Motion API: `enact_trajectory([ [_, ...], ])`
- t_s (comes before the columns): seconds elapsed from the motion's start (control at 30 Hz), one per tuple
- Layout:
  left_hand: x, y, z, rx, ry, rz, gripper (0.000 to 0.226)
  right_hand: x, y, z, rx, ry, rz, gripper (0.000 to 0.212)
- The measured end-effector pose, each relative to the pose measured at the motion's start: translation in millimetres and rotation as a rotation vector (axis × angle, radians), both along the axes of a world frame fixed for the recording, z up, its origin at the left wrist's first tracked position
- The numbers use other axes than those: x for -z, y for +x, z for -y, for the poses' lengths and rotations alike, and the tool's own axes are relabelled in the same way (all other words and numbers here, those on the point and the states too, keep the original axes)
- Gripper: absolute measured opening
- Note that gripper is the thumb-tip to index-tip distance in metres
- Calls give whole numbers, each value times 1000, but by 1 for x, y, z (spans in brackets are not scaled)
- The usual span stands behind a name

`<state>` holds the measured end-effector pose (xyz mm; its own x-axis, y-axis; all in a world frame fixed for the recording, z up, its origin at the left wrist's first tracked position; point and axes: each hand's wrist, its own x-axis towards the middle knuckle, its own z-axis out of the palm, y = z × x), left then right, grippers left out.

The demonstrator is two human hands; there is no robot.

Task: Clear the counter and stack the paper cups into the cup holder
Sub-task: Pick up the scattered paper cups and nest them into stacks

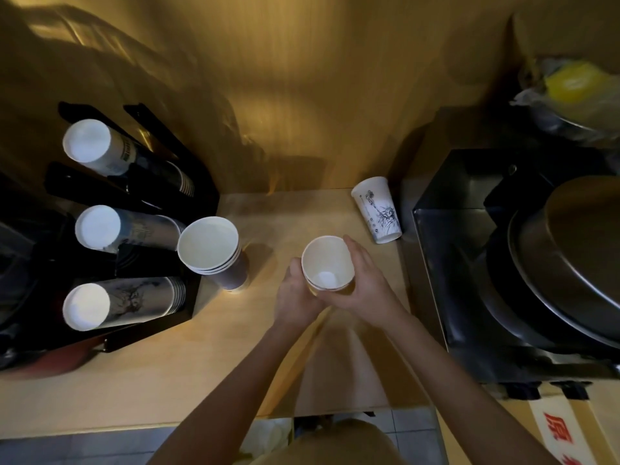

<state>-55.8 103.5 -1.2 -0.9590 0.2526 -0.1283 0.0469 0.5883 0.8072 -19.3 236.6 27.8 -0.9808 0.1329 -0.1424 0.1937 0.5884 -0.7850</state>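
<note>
Both my hands hold a small stack of white paper cups [327, 265] upright over the middle of the wooden counter [134, 374]. My left hand [297, 297] wraps its left side and bottom, my right hand [364, 280] cups its right side. Another stack of nested cups [211, 251] stands upright just left of them. A single printed cup [377, 209] stands upside down at the back right. The black cup holder [167, 209] on the left carries three rows of stacked cups lying bottoms toward me [89, 144], [99, 226], [87, 307].
A black metal appliance [469, 263] with large round pans [577, 263] fills the right side. A bowl with a plastic bag and something yellow [570, 85] sits behind it. The yellow wall [302, 95] closes the back. The counter's front edge runs along the bottom.
</note>
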Motion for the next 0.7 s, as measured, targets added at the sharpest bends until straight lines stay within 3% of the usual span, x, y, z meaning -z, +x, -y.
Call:
enact_trajectory([
  [0.13, 0, -3, 2, 33, 0, 11, 74, 1, 3, -8, -28, 38, 50, 98],
  [0.33, -2, -9, 3, 59, -29, 8, 81, -16, -30, -37, -124, 305, -14, 36],
  [0.5, -3, -23, 0, 85, -75, -23, 75, -10, -80, -62, 35, 402, -3, 26],
  [0.7, -4, -39, -4, 108, -83, -4, 79, 21, -119, -70, 269, 414, 155, 56],
])
